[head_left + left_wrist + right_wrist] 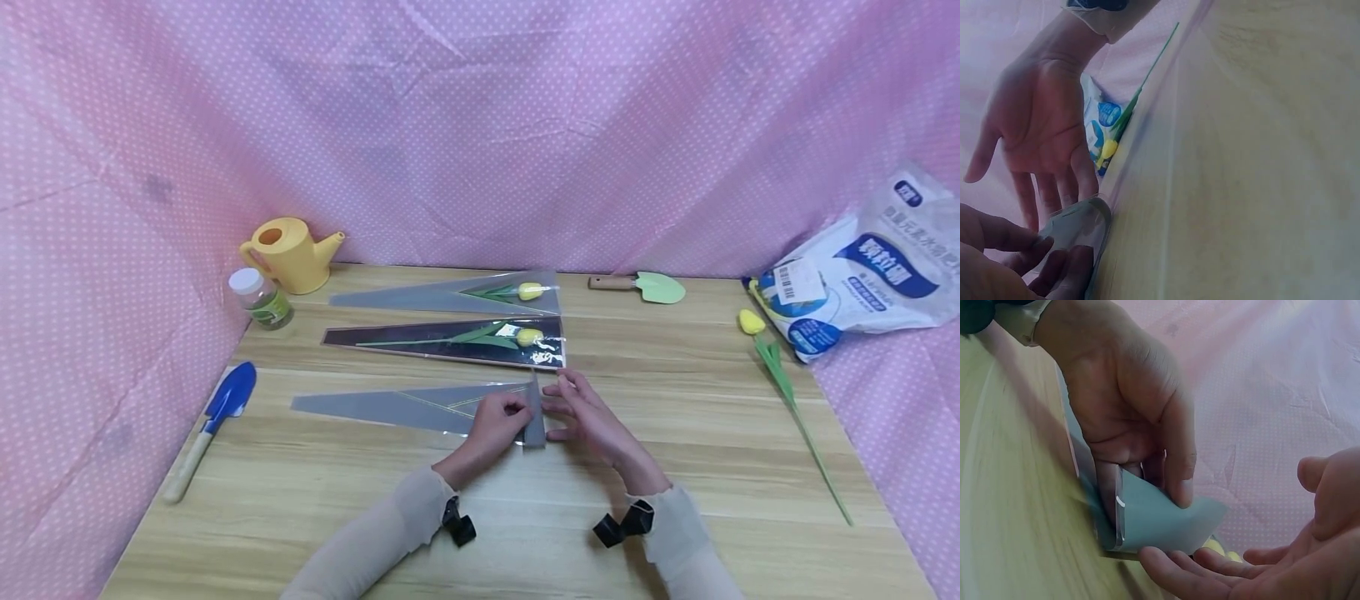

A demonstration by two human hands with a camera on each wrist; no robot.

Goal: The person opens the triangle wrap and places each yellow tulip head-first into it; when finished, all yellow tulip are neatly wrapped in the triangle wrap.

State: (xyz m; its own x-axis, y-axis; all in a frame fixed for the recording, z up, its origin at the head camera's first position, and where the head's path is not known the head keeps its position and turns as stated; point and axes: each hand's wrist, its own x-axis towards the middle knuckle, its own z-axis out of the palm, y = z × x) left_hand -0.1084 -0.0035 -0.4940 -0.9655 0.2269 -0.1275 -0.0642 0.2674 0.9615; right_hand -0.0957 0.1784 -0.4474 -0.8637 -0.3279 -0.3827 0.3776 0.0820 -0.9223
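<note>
A long tapered grey flower sleeve (pixel 375 406) with thin gold lines lies on the table before me, its wide end to the right. At that end my left hand (pixel 491 427) pinches the sleeve's upper layer, thumb on one side and fingers inside the mouth. This lifted flap (pixel 1160 515) stands bent up in the right wrist view. My right hand (pixel 596 421) is beside the wide end with its fingers stretched toward the flap; whether the fingertips touch it I cannot tell. Farther back lie a black sleeve (pixel 405 337) and another grey sleeve (pixel 397 297), each holding a yellow tulip.
A loose yellow tulip (pixel 795 400) lies at the right near a white-and-blue bag (pixel 862 267). At the back left stand a yellow watering can (pixel 292 258) and a lidded jar (pixel 262 298). A blue trowel (pixel 213 425) lies left, a green trowel (pixel 656 287) at the back.
</note>
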